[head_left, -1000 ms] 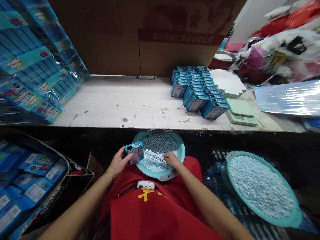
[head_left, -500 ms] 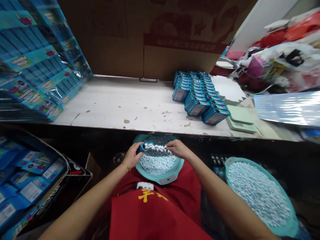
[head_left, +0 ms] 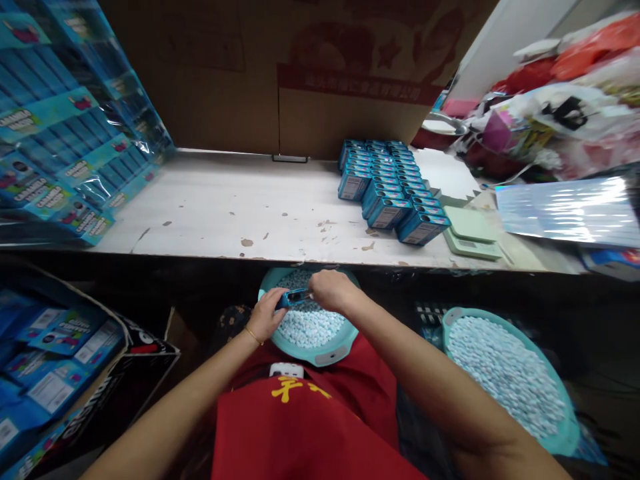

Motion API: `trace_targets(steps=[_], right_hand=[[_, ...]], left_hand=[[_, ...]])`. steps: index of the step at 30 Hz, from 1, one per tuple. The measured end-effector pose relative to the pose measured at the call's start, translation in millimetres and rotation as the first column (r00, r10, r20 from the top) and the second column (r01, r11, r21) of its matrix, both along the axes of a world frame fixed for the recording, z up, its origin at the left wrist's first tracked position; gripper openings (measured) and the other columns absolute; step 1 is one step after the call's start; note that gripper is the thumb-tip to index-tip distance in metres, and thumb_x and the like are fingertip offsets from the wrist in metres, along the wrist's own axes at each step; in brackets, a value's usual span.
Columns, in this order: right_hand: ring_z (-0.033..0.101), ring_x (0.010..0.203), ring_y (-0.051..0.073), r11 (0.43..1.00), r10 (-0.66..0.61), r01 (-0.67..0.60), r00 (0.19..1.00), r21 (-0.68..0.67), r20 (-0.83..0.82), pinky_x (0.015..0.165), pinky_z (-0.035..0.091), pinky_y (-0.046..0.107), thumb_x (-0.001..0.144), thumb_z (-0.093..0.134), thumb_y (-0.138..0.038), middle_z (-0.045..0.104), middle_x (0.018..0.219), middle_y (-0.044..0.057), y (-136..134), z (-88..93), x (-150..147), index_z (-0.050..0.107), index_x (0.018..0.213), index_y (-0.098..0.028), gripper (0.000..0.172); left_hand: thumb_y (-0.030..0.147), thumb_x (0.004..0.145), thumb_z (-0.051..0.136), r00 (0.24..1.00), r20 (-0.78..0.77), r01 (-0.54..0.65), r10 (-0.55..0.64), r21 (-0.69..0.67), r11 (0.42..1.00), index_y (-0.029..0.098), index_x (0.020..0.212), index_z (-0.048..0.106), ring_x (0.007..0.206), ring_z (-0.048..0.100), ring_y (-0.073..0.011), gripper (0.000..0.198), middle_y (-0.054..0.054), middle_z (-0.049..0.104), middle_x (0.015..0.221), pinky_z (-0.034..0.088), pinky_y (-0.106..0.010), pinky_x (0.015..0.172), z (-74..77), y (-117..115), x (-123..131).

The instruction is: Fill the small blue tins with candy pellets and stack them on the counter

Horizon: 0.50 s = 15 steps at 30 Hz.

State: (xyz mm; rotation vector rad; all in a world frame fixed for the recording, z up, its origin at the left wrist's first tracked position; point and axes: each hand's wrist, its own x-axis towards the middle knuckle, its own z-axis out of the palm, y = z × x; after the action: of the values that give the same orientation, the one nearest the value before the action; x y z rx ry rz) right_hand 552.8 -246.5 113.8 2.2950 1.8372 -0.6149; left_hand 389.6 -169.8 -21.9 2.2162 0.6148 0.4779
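My left hand (head_left: 264,315) grips a small blue box (head_left: 293,297) tipped on its side over a teal basin (head_left: 327,352) on my lap. The basin holds a heap of small white and pale blue pellets (head_left: 307,325). My right hand (head_left: 330,291) is closed at the box's open end, its fingertips pressed against the opening. What the right fingers hold is hidden.
A worn white table (head_left: 225,207) lies ahead, with rows of the same blue boxes (head_left: 387,180) at its right and a green scale (head_left: 470,232) beside them. Wrapped blue packs (head_left: 65,133) lean at left. A second basin of pellets (head_left: 505,373) sits at right, a carton of boxes (head_left: 55,360) at left.
The left hand turned the box from upright to lying on its side. The right hand lifted a row of pellets out of the basin to the box's opening and closed against it.
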Motion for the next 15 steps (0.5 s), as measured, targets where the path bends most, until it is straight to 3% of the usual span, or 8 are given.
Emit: trace_targets(steps=[2, 4, 6, 8, 10, 12, 15], right_hand=[[0.058, 0.083, 0.023, 0.999, -0.017, 0.018, 0.999, 0.035, -0.027, 0.071, 0.041, 0.032, 0.073, 0.043, -0.014, 0.064, 0.087, 0.011, -15, -2.3, 15, 0.065, 0.085, -0.015, 0.025], [0.056, 0.088, 0.021, 0.994, -0.035, 0.044, 0.995, 0.096, -0.098, 0.075, 0.039, 0.029, 0.075, 0.042, -0.015, 0.064, 0.092, 0.007, -33, -17.0, 35, 0.065, 0.089, -0.02, 0.027], [0.055, 0.092, 0.017, 0.987, -0.063, 0.089, 0.98, 0.134, -0.187, 0.076, 0.039, 0.023, 0.077, 0.041, -0.018, 0.063, 0.099, 0.004, -46, -45.5, 52, 0.063, 0.097, -0.022, 0.03], [0.054, 0.093, 0.016, 0.984, -0.139, 0.158, 0.969, 0.081, -0.206, 0.076, 0.039, 0.021, 0.079, 0.039, -0.017, 0.063, 0.1, 0.005, -51, -83.5, 56, 0.061, 0.1, -0.021, 0.031], [0.055, 0.091, 0.018, 0.971, -0.239, 0.24, 0.965, 0.0, -0.111, 0.076, 0.04, 0.024, 0.079, 0.036, -0.011, 0.062, 0.099, 0.008, -49, -122.4, 45, 0.061, 0.099, -0.018, 0.033], [0.056, 0.09, 0.02, 0.966, -0.258, 0.256, 0.963, -0.035, -0.077, 0.074, 0.041, 0.028, 0.078, 0.033, -0.007, 0.061, 0.098, 0.012, -44, -153.8, 24, 0.062, 0.097, -0.012, 0.035], [0.054, 0.092, 0.021, 0.984, -0.179, 0.178, 0.973, -0.023, -0.148, 0.077, 0.04, 0.028, 0.078, 0.033, -0.006, 0.061, 0.098, 0.013, -39, -180.5, -9, 0.062, 0.092, -0.01, 0.032]], left_hand=[[0.018, 0.072, 0.047, 1.0, 0.011, -0.029, 0.029, -0.018, 0.999, 0.018, 0.11, 0.049, 0.104, 0.046, -0.021, 0.038, -0.008, 0.052, 0.11, 0.034, -0.038, 0.093, 1.9, 3, -5], [0.02, 0.073, 0.047, 0.996, 0.027, -0.079, 0.08, -0.048, 0.996, 0.019, 0.11, 0.048, 0.104, 0.047, -0.0213, 0.037, -0.008, 0.052, 0.11, 0.034, -0.038, 0.093, 4.3, 6, -14], [0.024, 0.074, 0.048, 0.986, 0.048, -0.157, 0.161, -0.091, 0.983, 0.019, 0.111, 0.047, 0.103, 0.048, -0.0209, 0.038, -0.008, 0.052, 0.11, 0.035, -0.037, 0.092, 6.6, 9, -23], [0.027, 0.074, 0.049, 0.972, 0.059, -0.217, 0.227, -0.139, 0.966, 0.02, 0.112, 0.046, 0.102, 0.05, -0.02, 0.038, -0.007, 0.053, 0.109, 0.036, -0.035, 0.091, 8.1, 12, -31], [0.029, 0.074, 0.05, 0.968, 0.053, -0.233, 0.245, -0.175, 0.957, 0.019, 0.111, 0.046, 0.101, 0.051, -0.0194, 0.039, -0.006, 0.054, 0.108, 0.037, -0.034, 0.09, 8.9, 13, -36], [0.03, 0.073, 0.051, 0.97, 0.045, -0.227, 0.24, -0.19, 0.955, 0.019, 0.111, 0.047, 0.1, 0.051, -0.0194, 0.039, -0.006, 0.055, 0.109, 0.038, -0.032, 0.089, 8.8, 12, -37], [0.031, 0.073, 0.051, 0.966, 0.048, -0.24, 0.253, -0.192, 0.952, 0.018, 0.11, 0.047, 0.1, 0.051, -0.0194, 0.039, -0.006, 0.056, 0.109, 0.038, -0.032, 0.089, 7.9, 11, -35]])
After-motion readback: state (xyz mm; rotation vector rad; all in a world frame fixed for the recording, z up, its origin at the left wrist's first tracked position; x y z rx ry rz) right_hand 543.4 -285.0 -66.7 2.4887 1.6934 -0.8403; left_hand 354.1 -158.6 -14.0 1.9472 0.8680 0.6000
